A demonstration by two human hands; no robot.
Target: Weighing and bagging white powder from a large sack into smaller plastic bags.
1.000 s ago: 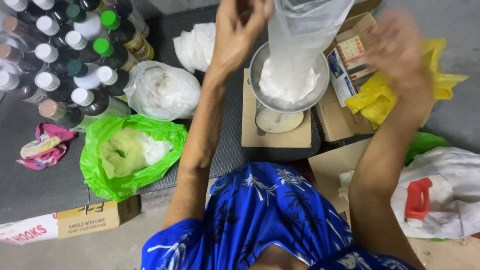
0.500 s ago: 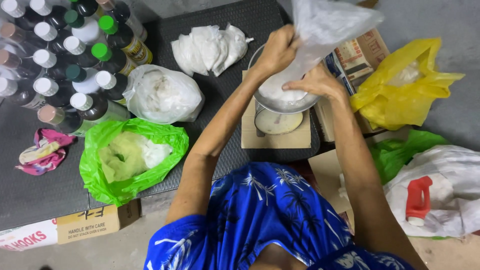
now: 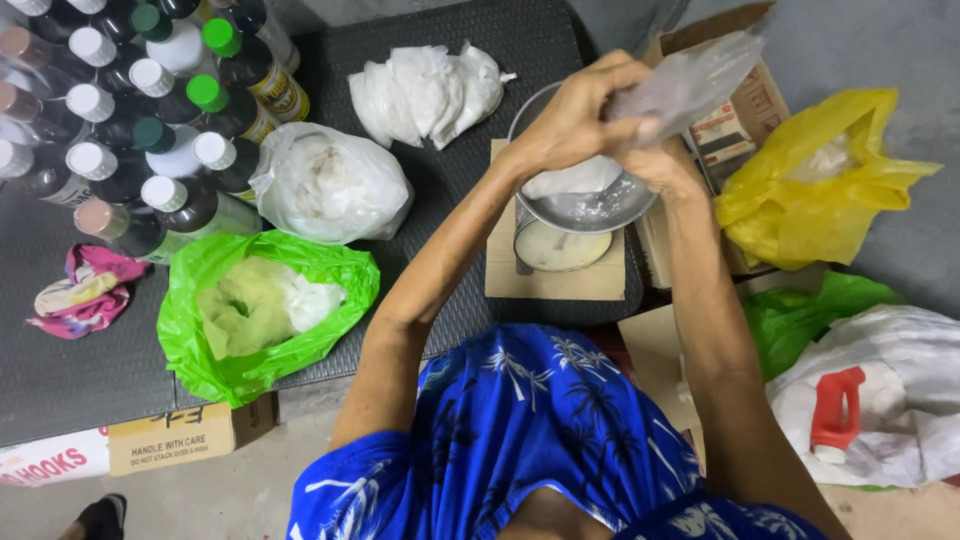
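Both hands have closed together since half a second ago, gathering the bag's neck. We now grip the clear plastic bag with the left hand and right hand, its white filling resting in the metal scale bowl. We judge sealing is underway; twisting the neck tight comes next.

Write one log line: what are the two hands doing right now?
left hand: gripping clear plastic bag | right hand: pinching the bag's neck | bag bottom: white stuff in metal bowl on scale
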